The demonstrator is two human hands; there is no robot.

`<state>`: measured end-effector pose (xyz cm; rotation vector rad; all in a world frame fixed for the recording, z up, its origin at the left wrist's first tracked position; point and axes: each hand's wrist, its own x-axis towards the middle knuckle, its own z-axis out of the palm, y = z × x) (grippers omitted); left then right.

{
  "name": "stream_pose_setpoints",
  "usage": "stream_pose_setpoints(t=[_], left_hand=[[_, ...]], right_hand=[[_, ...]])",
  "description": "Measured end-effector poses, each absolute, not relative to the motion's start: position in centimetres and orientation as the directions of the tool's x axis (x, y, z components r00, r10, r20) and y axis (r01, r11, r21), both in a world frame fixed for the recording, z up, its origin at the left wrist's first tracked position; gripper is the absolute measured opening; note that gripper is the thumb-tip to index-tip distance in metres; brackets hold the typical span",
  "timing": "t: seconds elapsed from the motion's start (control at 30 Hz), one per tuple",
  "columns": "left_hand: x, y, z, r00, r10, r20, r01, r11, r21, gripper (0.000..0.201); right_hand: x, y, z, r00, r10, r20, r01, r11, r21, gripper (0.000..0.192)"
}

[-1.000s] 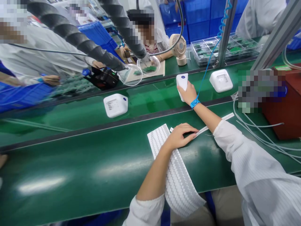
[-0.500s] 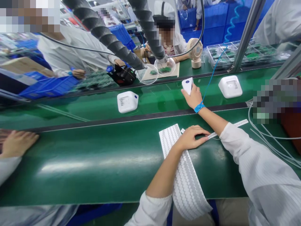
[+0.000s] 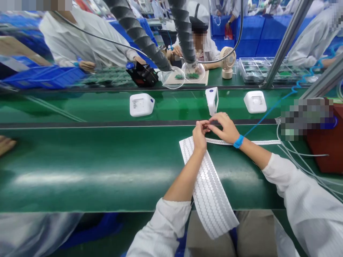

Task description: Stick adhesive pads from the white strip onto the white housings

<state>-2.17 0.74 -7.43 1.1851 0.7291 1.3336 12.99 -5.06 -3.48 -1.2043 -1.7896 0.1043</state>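
- The left hand (image 3: pixel 199 137) and the right hand (image 3: pixel 226 127) are brought together above the top end of a white sheet of small stickers (image 3: pixel 206 178).
- The sheet is laid on the green counter (image 3: pixel 93 167). Its long side runs from the hands down toward the body, and its lower end hangs over the counter edge.
- A thin white strip (image 3: pixel 257 142) is stretched out to the right, under the right wrist. Its long side goes sideways, across the sheet.
- Both hands are right at the place where the sheet and the strip meet, so neither is clearly nearer.
- The left fingers are pressed together in a pinch at the fingertips. Something tiny may be held there, but it cannot be made out.
- The right fingers are curled and are touching the left fingertips. It cannot be told whether anything is pinched in them.
- A blue wrist band (image 3: pixel 238 141) with a curly cord is worn on the right wrist.
- A white box (image 3: pixel 211 100) is stood on its edge just behind the hands. Two more white boxes (image 3: pixel 141 104) are laid flat to either side.
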Motion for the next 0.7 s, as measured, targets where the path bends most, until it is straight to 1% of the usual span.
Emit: stream_pose_setpoints(t=[0.07,0.1,0.13,0.17,0.23,0.3,0.37,0.43,0.53,0.6,0.7], left_hand=[[-2.1,0.9,-7.3,0.138,0.963,0.231,-0.335,-0.174,0.926,0.072],[-2.1,1.0,-7.1,0.129,0.963,0.238,-0.336,-0.184,0.924,0.071],[-2.2,1.0,-7.0,0.122,0.961,0.248,-0.327,-0.197,0.924,0.071],[-2.2,1.0,-6.9,0.116,0.959,0.258,-0.311,-0.212,0.926,0.07],[-2.4,1.2,-6.6,0.104,0.957,0.271,-0.273,-0.235,0.933,0.069],[-2.4,1.4,-6.5,0.094,0.958,0.27,-0.247,-0.24,0.939,0.069],[-2.3,1.8,-6.5,0.088,0.963,0.255,-0.254,-0.225,0.94,0.069],[-2.2,2.2,-6.6,0.089,0.967,0.239,-0.264,-0.209,0.942,0.068],[-2.0,2.4,-6.7,0.103,0.97,0.221,-0.271,-0.186,0.944,0.065],[-2.0,2.4,-6.7,0.119,0.969,0.214,-0.273,-0.176,0.946,0.064],[-1.8,2.3,-6.7,0.138,0.968,0.212,-0.275,-0.168,0.947,0.063]], right_hand=[[13.4,-8.0,-4.5,-0.251,0.788,0.563,0.666,0.562,-0.491,0.029],[13.7,-9.3,-5.1,-0.316,0.805,0.502,0.675,0.563,-0.477,0.026],[14.0,-10.4,-5.6,-0.351,0.832,0.43,0.698,0.538,-0.472,0.022],[14.5,-11.4,-6.1,-0.339,0.87,0.358,0.737,0.482,-0.473,0.022],[15.5,-12.9,-6.6,-0.244,0.932,0.269,0.821,0.346,-0.454,0.027],[16.8,-13.9,-6.5,-0.1,0.966,0.24,0.887,0.195,-0.418,0.029],[18.3,-14.7,-6.1,0.064,0.971,0.23,0.927,0.027,-0.374,0.029],[19.9,-15.1,-5.7,0.249,0.943,0.222,0.929,-0.167,-0.33,0.029],[22.0,-15.3,-5.3,0.472,0.853,0.222,0.869,-0.407,-0.283,0.028],[23.1,-15.3,-5.1,0.561,0.795,0.23,0.822,-0.503,-0.267,0.03],[24.1,-15.1,-4.8,0.645,0.72,0.255,0.763,-0.591,-0.26,0.036]])
